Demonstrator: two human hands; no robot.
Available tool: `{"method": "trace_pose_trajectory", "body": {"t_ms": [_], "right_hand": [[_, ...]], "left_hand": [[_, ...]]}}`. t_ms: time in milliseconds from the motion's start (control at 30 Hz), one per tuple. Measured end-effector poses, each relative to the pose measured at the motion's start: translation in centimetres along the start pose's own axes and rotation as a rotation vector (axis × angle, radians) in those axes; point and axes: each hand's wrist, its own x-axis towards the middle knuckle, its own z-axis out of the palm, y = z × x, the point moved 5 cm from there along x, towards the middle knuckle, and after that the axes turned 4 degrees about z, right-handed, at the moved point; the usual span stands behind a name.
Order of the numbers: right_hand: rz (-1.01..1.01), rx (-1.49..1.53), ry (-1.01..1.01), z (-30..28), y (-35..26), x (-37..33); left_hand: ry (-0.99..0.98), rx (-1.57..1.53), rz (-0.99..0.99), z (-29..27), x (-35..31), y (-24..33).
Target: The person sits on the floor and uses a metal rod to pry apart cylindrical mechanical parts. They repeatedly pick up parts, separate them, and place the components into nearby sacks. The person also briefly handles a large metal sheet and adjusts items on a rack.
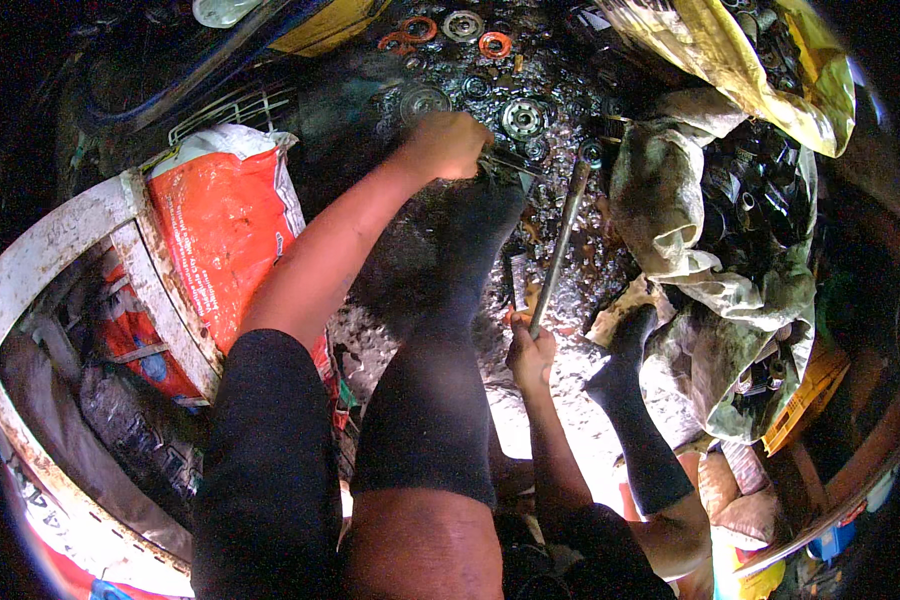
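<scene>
My left hand (450,148) grips thin dark metal tool (515,163) | right hand (532,352) grips long grey metal rod (562,245) | I should aim carefully

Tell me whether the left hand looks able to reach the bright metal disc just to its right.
Likely yes: the left hand is near the bright metal disc, with nothing visibly between them, though it seems closed around a slim dark tool and may need freeing first.
</scene>
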Motion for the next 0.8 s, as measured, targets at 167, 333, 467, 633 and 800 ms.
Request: {"method": "trace_pose_trajectory", "body": {"t_ms": [167, 333, 467, 633, 800], "right_hand": [[0.009, -0.11, 0.09, 0.1, -0.9, -0.1], [-0.019, 0.022, 0.143, 1.1, -5.2, -1.7], [-0.489, 0.586, 0.063, 0.9, -13.6, -5.4], [-0.147, -0.268, 0.191, 2.7, -8.7, -0.7], [-0.18, 0.073, 0.176, 1.7, -6.1, 0.2]], "left_hand": [[-0.089, 0.073, 0.003, -1.5, 1.4, 1.4], [-0.162, 0.107, 0.036, -0.6, 2.0, 1.0], [-0.17, 0.082, 0.045, -1.7, 1.8, 1.4], [-0.222, 0.06, 0.008, -1.0, 1.7, 1.3], [-0.219, 0.102, 0.019, -0.4, 1.6, 0.3]]}}
